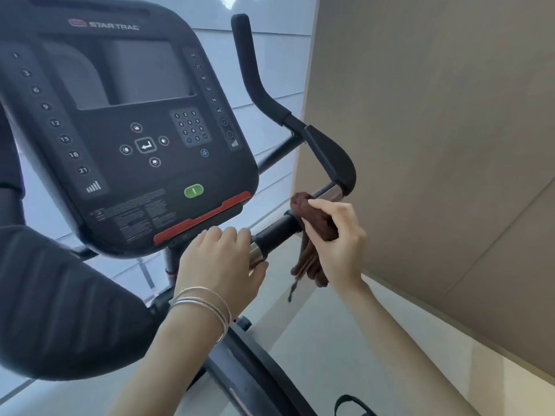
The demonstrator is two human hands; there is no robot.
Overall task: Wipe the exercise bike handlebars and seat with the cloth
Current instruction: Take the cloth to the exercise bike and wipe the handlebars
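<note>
Seen from above, a person's two bare hands work at the right handlebar (279,229) of an exercise bike. That black bar runs from under the console (126,124) up to the right, then bends at a padded corner into a tall upright grip (249,67).

Their right hand (336,238) grips a bunched dark brown cloth (312,223), fingers closed around it. The cloth is pressed against the bar between a black sleeve and a short shiny metal section, and its loose end hangs down below the hand.

Their left hand (222,259) is wrapped around the same bar lower down, just beneath the console's red edge, with fingers curled over the top and the thumb beside a metal band on the bar. Several thin silver bangles (201,304) circle that wrist.

At lower left, a dark padded elbow rest (60,295) fills the corner. A beige wall (435,130) stands to the right.
</note>
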